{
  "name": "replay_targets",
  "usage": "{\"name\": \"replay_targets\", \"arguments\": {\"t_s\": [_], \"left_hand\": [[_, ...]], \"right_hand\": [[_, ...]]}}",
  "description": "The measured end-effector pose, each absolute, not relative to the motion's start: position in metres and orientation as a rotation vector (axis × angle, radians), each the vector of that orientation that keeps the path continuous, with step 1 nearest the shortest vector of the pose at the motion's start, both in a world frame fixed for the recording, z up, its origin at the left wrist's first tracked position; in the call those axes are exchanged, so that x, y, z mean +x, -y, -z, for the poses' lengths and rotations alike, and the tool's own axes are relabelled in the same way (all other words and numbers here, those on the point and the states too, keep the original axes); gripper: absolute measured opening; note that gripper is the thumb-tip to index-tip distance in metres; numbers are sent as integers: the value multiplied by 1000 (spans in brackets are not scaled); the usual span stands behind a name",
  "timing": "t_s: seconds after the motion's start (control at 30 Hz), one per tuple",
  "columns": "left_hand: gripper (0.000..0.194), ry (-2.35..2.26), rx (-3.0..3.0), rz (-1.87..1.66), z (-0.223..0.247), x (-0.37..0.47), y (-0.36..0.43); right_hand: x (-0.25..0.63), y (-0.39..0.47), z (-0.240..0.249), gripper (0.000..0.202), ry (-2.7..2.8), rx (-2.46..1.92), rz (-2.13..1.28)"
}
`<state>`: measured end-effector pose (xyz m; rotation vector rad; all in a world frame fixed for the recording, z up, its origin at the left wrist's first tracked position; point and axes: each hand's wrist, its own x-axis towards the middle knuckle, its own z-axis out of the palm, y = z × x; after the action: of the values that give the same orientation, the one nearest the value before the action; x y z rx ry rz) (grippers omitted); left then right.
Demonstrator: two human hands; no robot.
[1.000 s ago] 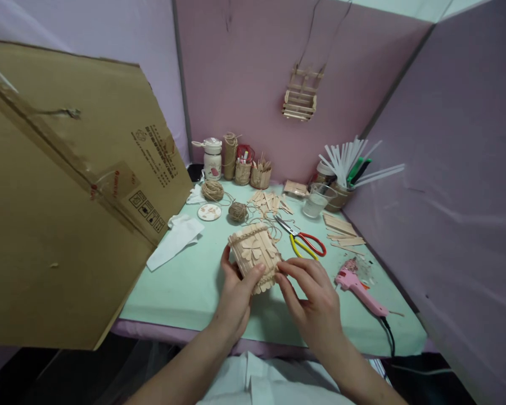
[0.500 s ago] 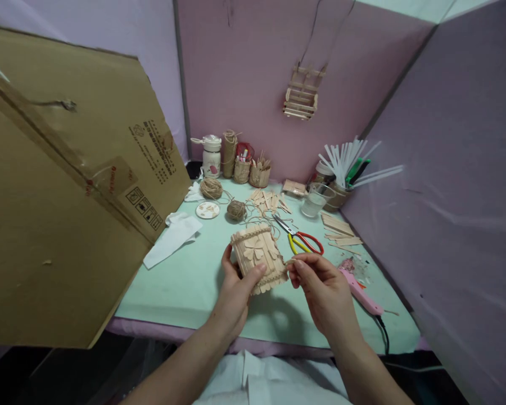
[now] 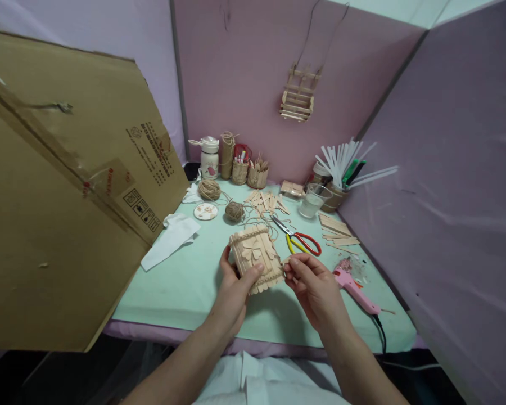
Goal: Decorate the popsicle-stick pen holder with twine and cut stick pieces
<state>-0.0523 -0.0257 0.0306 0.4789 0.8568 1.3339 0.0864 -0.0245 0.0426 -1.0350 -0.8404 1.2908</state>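
A small holder made of wooden craft sticks point(image 3: 258, 254), with braided twine bands and petal-shaped wood pieces on its face, is tilted above the table. My left hand point(image 3: 235, 287) is closed around its left side, thumb across the front. At its right edge, my right hand point(image 3: 310, 281) pinches a small pale piece that looks like wood, close to or touching the holder; the fingers partly hide it. Behind my right hand lie scissors point(image 3: 297, 239) with red and yellow handles. A pink hot glue gun point(image 3: 358, 291) rests to the right.
A large cardboard sheet point(image 3: 80, 197) stands at the left. White cloth point(image 3: 171, 239), twine balls point(image 3: 235, 211), a white lid point(image 3: 205, 211) and loose sticks point(image 3: 266, 201) lie around. At the back right are a clear cup point(image 3: 314, 201) and white glue sticks point(image 3: 341, 160). A stick-built swing point(image 3: 297, 106) hangs behind.
My right hand has shifted slightly left, bringing the small piece closer to the holder's right edge. The left hand keeps its hold. The whole view has shifted a little.
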Motion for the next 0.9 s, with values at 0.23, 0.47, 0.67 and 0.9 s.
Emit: {"name": "replay_targets", "arguments": {"t_s": [0.23,0.47,0.67,0.9], "left_hand": [[83,-853,475,-1339,-34,-52,26],[82,-823,486,-1346,-32,-52,27],[83,-801,472,-1367,-34,-52,28],[84,-799,513,-1382,-32,-52,29]], "right_hand": [[87,22,-38,19,914,-1057,-1224],[88,33,-33,4,1245,-1124,-761],[91,42,-26,35,1966,-962,263],[89,46,-31,38,2029,-996,329]]}}
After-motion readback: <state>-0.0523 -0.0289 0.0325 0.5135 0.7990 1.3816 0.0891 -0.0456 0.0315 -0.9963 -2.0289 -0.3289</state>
